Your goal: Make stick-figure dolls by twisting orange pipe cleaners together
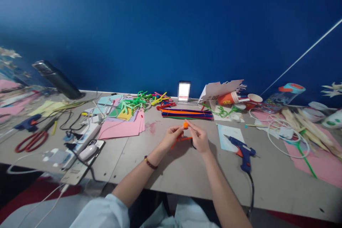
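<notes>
My left hand [172, 136] and my right hand [200, 137] meet over the middle of the table, fingertips pinched on a small orange coil of pipe cleaner [185, 125]. A straight orange length shows below the fingers, between the palms; whether it joins the coil I cannot tell. Just beyond my hands lies a bundle of pipe cleaners [187, 114] in purple, orange, red and green. To the right, a blue hot glue gun [243, 151] rests partly on a light blue sheet [226, 137], its cord running off the front edge.
Pink paper [121, 129] and green bent pipe cleaners [133, 103] lie left. A power strip [82, 142], phone [77, 174], mouse [88, 152] and red-handled scissors [32, 141] sit further left. A lit phone [184, 92] leans against the blue wall. Paper cups [228, 98] and a white cable [276, 153] are right.
</notes>
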`<state>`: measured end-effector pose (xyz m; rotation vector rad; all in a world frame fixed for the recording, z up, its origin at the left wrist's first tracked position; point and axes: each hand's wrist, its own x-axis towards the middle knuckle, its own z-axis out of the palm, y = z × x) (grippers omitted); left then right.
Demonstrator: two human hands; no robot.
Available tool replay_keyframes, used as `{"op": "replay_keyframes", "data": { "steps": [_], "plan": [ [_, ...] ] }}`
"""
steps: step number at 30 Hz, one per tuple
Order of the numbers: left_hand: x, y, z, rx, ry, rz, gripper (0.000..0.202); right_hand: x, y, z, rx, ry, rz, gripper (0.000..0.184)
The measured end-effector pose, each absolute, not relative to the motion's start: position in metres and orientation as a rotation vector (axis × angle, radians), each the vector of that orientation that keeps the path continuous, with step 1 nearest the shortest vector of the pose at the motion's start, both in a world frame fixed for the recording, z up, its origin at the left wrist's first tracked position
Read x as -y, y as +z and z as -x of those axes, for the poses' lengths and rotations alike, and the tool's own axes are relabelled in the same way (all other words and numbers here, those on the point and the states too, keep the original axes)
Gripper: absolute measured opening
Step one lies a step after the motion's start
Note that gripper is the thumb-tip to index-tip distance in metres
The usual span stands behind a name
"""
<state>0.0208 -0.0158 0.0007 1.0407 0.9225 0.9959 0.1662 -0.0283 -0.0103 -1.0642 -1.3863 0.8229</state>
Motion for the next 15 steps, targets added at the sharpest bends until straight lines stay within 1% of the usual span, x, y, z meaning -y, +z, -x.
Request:
{"op": "replay_keyframes", "data": {
  "steps": [7, 15],
  "plan": [
    [0.0137, -0.008, -0.0205, -0.93, 1.027, -1.076, 0.048, 0.0278, -0.0118, -0.1646, 1.446, 0.7, 1.089, 0.029],
    [0.0148, -0.0059, -0.0214, -0.95, 1.021, -1.087, 0.052, 0.0257, -0.0154, -0.1635, 1.361, 0.769, 1.109, 0.027]
  ]
}}
